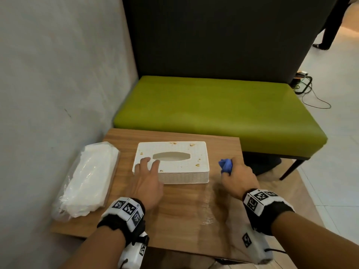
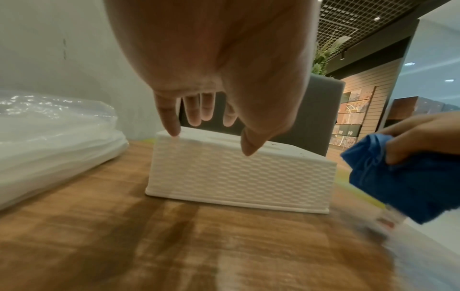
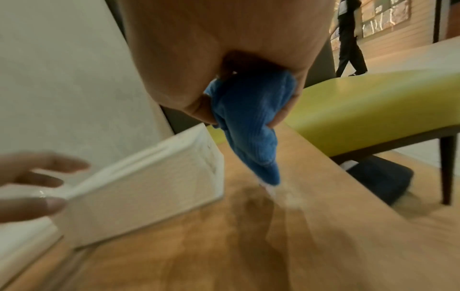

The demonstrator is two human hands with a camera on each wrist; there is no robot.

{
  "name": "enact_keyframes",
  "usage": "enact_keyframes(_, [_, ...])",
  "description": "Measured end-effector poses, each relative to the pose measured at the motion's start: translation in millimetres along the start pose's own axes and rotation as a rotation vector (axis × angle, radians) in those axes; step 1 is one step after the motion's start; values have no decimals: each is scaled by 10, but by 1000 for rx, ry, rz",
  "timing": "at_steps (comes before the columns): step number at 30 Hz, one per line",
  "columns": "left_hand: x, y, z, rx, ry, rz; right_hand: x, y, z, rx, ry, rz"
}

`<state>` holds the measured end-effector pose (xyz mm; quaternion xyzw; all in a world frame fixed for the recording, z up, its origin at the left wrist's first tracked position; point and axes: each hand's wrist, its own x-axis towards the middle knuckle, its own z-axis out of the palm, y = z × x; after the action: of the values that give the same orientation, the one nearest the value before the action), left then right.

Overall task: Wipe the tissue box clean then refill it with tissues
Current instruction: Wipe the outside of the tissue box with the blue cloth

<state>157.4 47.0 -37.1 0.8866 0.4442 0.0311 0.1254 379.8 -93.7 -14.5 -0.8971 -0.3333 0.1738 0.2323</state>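
A white textured tissue box [image 1: 180,171] [image 2: 239,175] [image 3: 149,189] stands on the wooden table [image 1: 184,216], its top dotted with brownish crumbs and its oval slot showing no tissue. My left hand [image 1: 147,171] [image 2: 211,126] hovers over the box's near left corner with fingers spread and straight, the fingertips at or just above its top. To the right of the box, my right hand [image 1: 237,177] [image 3: 248,102] grips a bunched blue cloth [image 1: 226,165] [image 2: 398,183] [image 3: 251,126] above the table. A plastic-wrapped pack of white tissues [image 1: 87,181] [image 2: 54,143] lies at the table's left edge.
A grey wall [image 1: 58,84] runs close along the table's left side. A green cushioned bench [image 1: 219,111] with a dark backrest stands beyond the table. Cables [image 1: 305,88] lie on the tiled floor at right, where a person's legs [image 3: 351,39] show in the distance.
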Motion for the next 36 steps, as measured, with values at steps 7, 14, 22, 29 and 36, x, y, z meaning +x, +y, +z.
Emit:
enact_keyframes(7, [424,-117,-132,125,-129,-110,142,-414,4,13,87,-361])
enact_keyframes(14, [595,-230,-161,177,-265,-36,130,-583,393,-323,-146,-465])
enact_keyframes(22, [587,-284,-191,118,-304,-52,54,-567,555,-483,-250,-612])
enact_keyframes(29, [508,-267,-222,109,-304,-32,106,-614,536,-360,-191,-586])
enact_keyframes(36, [494,-228,-379,93,-349,-49,4,-671,598,-346,-251,-746])
